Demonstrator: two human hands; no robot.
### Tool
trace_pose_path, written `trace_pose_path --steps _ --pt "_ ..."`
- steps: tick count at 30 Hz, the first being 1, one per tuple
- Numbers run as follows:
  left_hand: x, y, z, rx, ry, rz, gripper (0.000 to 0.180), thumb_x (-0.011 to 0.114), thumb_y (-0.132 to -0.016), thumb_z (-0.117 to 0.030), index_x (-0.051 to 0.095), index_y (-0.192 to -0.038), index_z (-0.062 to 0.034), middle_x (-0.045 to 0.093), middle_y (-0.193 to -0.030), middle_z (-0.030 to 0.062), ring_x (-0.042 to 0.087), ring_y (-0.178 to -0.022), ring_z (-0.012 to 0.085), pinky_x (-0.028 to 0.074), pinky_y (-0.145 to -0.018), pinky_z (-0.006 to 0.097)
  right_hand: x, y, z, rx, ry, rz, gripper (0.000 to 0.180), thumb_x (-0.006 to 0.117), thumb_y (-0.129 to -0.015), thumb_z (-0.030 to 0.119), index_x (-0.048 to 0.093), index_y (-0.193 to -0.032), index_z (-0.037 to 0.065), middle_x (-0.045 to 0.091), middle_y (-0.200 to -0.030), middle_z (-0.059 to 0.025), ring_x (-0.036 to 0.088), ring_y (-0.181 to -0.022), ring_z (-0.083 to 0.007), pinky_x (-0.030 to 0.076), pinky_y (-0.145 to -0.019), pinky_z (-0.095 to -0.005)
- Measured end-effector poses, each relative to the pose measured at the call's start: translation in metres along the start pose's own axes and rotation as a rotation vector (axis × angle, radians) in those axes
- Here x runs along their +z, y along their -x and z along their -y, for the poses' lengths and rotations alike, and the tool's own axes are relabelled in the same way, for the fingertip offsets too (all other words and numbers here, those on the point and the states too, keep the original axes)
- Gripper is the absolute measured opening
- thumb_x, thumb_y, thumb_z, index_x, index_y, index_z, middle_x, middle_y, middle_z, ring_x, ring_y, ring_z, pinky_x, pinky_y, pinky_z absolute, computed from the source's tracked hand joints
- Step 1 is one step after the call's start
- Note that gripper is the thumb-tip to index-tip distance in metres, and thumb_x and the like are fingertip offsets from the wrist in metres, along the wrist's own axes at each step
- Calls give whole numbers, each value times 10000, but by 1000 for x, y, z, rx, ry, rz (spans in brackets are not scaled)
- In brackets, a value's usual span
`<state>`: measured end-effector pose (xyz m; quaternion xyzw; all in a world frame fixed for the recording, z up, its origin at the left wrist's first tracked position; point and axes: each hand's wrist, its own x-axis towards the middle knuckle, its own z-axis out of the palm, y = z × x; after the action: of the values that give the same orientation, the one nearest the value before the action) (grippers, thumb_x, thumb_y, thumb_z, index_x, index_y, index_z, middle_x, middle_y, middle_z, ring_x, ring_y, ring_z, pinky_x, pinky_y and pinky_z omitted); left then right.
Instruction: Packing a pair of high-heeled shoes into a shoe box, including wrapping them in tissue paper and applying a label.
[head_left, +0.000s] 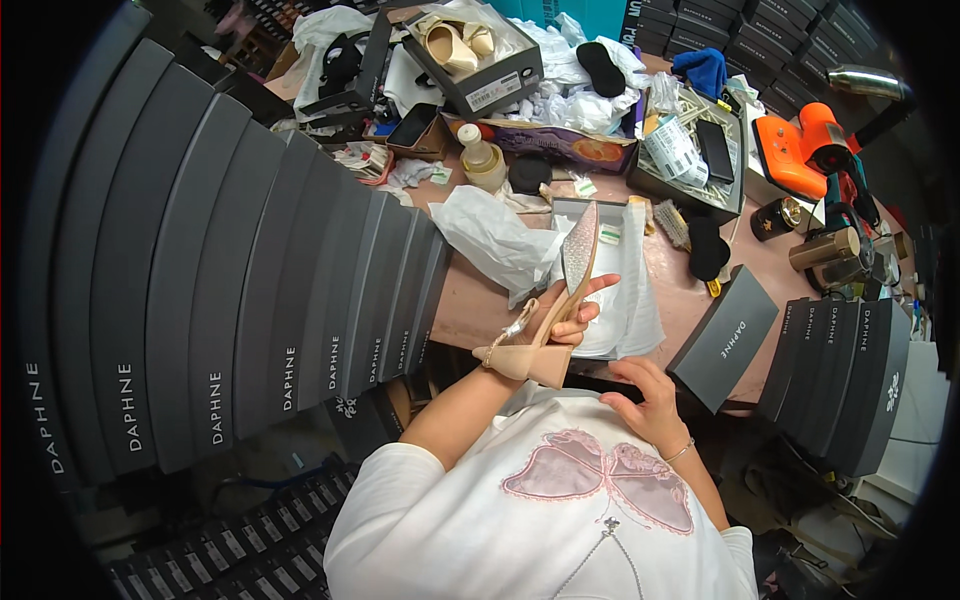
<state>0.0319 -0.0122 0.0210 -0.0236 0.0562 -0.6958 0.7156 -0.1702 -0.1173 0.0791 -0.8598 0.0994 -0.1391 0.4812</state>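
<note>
My left hand [572,318] grips a beige sandal [514,361] above the front of the table. The sandal stands on end, with its block heel low toward me and its pointed, sparkly toe part upward. A thin strap hangs beside the fingers. Behind it lies an open shoebox [607,340] lined with white tissue paper [497,240]. My right hand [648,398] hovers empty by my chest, fingers loosely bent and apart, just left of a dark grey box lid [725,338].
Tall stacks of grey shoeboxes [215,290] wall off the left, with a shorter stack [835,370] at the right. Toward the back are a glue bottle [482,160], a shoebox with beige shoes [490,90], a brush [672,224] and an orange device [795,150].
</note>
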Motion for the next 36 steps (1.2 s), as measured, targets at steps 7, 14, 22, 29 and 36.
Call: trace_pose_path --steps 7,14,22,29,36 --pt "-18 -10 7 237 -765 -530 388 459 -994 -345 505 -1203 -22 619 -901 76 574 -602 103 460 -526 231 -2 1 5 -74 -3 -83 712 853 -633 369 577 -1182 9 569 -1152 -168 567 -1053 -317 462 -908 -384" --pt "-28 -35 33 874 -1389 -735 382 556 -953 -212 450 -1230 28 593 -1113 166 574 -965 225 454 -855 334 -1 1 0 94 50 50 979 846 -642 389 358 -1403 11 385 -1401 -249 415 -1280 -401 362 -1046 -439" --pt "1 -22 52 367 -1439 -655 578 596 -922 -155 313 -1382 49 591 -1096 196 610 -945 273 482 -873 367 24 4 -34 258 182 46 1017 833 -645 240 265 -1462 31 428 -1359 -263 531 -1173 -391 460 -953 -390" --pt "-85 32 6 959 -2228 -1230 512 703 -771 -123 480 -1218 -14 517 -1173 180 518 -1039 371 437 -891 448 -42 12 -43 538 -706 197 913 804 -667 122 340 -1438 -34 504 -1337 -97 472 -1226 -170 344 -1043 -279" --pt "-103 11 -57 1142 -1948 -1026 199 578 -840 -51 624 -1020 19 633 -870 165 615 -764 320 487 -709 384 -45 -15 -37 607 -904 573 888 807 -680 194 374 -1418 -40 504 -1343 -121 478 -1231 -170 343 -1047 -273"
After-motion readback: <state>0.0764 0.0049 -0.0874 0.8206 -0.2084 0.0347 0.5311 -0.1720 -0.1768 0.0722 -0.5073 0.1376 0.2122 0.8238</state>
